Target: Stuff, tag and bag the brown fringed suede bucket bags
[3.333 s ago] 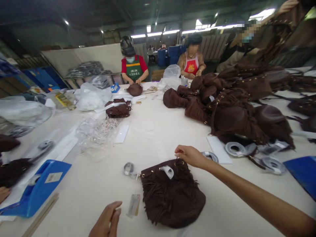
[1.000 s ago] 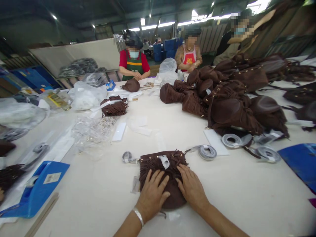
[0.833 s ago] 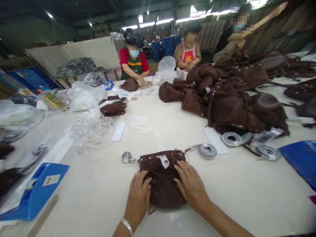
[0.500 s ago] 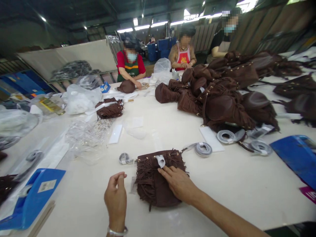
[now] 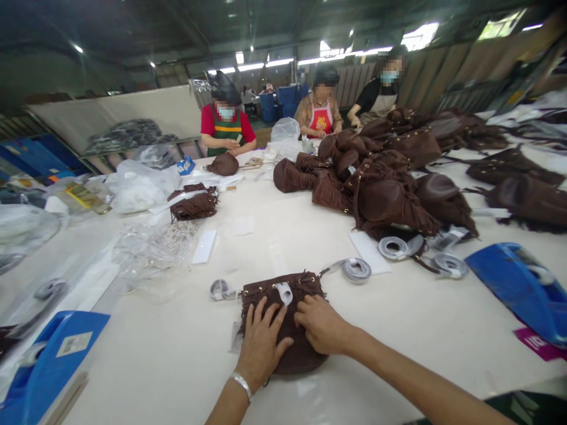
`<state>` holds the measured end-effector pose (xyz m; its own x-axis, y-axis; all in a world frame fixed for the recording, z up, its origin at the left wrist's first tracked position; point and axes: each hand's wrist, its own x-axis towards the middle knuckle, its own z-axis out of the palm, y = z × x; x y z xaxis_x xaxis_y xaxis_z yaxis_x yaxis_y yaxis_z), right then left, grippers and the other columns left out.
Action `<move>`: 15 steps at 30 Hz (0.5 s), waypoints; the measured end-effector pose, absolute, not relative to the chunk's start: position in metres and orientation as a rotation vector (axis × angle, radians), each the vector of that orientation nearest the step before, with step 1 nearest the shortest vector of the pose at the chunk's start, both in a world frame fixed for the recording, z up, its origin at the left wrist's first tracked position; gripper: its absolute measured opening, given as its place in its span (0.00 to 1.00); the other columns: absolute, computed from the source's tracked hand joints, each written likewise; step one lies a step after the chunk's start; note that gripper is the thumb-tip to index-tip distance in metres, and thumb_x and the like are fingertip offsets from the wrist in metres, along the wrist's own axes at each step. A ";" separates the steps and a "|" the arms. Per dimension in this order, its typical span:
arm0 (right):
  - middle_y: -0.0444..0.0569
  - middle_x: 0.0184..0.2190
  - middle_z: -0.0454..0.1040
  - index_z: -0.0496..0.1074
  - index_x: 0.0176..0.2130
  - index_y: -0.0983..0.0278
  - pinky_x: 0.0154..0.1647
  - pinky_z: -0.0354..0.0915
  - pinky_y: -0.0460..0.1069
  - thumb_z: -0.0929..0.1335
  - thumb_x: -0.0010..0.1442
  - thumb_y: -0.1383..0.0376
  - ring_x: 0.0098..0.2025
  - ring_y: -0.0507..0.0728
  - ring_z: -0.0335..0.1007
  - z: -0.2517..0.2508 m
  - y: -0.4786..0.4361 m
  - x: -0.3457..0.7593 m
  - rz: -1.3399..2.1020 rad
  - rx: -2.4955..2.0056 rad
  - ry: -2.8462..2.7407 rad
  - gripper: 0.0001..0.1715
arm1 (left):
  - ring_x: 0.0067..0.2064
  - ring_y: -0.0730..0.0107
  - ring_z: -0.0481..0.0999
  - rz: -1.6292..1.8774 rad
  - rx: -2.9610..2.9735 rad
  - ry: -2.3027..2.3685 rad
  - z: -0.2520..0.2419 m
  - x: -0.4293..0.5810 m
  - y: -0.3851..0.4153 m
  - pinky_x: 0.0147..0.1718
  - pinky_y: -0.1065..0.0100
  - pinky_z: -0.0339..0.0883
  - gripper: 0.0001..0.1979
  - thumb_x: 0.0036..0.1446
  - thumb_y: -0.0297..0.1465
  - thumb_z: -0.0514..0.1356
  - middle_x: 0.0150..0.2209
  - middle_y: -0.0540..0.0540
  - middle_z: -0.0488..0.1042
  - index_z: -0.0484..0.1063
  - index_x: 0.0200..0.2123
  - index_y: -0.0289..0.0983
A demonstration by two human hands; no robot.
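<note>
A dark brown fringed drawstring bag (image 5: 296,354) lies flat before me, with metal eyelets along its top and a white wrap (image 5: 284,293) at the middle of that edge. Spread over its left side is my left hand (image 5: 261,339), fingers stretched out and holding nothing. On the bag's right side my right hand (image 5: 322,323) has its fingers curled together against the fringe; their tips are partly hidden. A wrapped strap coil (image 5: 355,270) lies off the bag's upper right corner, and a smaller wrapped coil (image 5: 220,290) off the upper left.
Brown bags (image 5: 376,200) are heaped at right. Blue tape dispensers (image 5: 57,360) stand at both sides. Crumpled clear plastic (image 5: 150,254), a white card (image 5: 204,247) and another fringed bag (image 5: 194,202) lie at left. Three co-workers (image 5: 227,130) are across the table (image 5: 177,360).
My left hand has moved right from beside the bag and now lies spread on it. My right hand's fingers have curled in. The bag has stayed roughly in place while the view shifted.
</note>
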<state>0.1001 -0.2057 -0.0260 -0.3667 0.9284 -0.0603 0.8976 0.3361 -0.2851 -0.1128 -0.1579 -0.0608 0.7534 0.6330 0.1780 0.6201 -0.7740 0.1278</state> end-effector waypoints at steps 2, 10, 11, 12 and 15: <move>0.51 0.38 0.70 0.72 0.35 0.62 0.45 0.54 0.54 0.65 0.53 0.68 0.44 0.60 0.60 -0.020 -0.208 0.107 0.373 -1.715 -2.482 0.08 | 0.64 0.48 0.58 0.349 2.864 1.018 -0.051 -0.111 -0.158 0.62 0.38 0.49 0.23 0.57 0.39 0.62 0.53 0.44 0.70 0.67 0.56 0.43; 0.52 0.41 0.69 0.72 0.37 0.64 0.44 0.57 0.50 0.63 0.55 0.76 0.44 0.58 0.63 -0.036 -0.225 0.160 0.280 -2.053 -2.210 0.13 | 0.57 0.54 0.65 0.526 2.793 1.221 -0.040 -0.126 -0.165 0.63 0.43 0.50 0.07 0.62 0.33 0.56 0.43 0.44 0.72 0.72 0.35 0.38; 0.53 0.42 0.69 0.72 0.38 0.64 0.43 0.58 0.50 0.62 0.56 0.75 0.44 0.58 0.64 -0.040 -0.229 0.171 0.261 -2.107 -2.181 0.13 | 0.56 0.54 0.66 0.516 2.797 1.285 -0.044 -0.137 -0.164 0.62 0.43 0.52 0.07 0.62 0.33 0.55 0.44 0.43 0.72 0.72 0.35 0.38; 0.54 0.42 0.69 0.72 0.38 0.64 0.42 0.58 0.50 0.62 0.58 0.74 0.43 0.58 0.65 -0.042 -0.233 0.181 0.241 -2.170 -2.156 0.12 | 0.55 0.53 0.67 0.485 2.799 1.363 -0.047 -0.150 -0.163 0.61 0.42 0.53 0.08 0.62 0.33 0.55 0.44 0.42 0.73 0.72 0.35 0.38; 0.56 0.40 0.71 0.73 0.36 0.65 0.39 0.60 0.52 0.63 0.60 0.72 0.41 0.61 0.67 -0.037 -0.242 0.196 0.142 -2.369 -2.062 0.09 | 0.51 0.50 0.70 0.326 2.746 1.684 -0.050 -0.190 -0.156 0.55 0.39 0.58 0.12 0.63 0.33 0.52 0.46 0.38 0.74 0.73 0.36 0.36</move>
<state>0.1956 -0.2425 -0.0367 0.1357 0.9883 -0.0697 0.9885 -0.1398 -0.0577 -0.1897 -0.1565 -0.0502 0.4403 0.8704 0.2203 0.8897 -0.4559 0.0229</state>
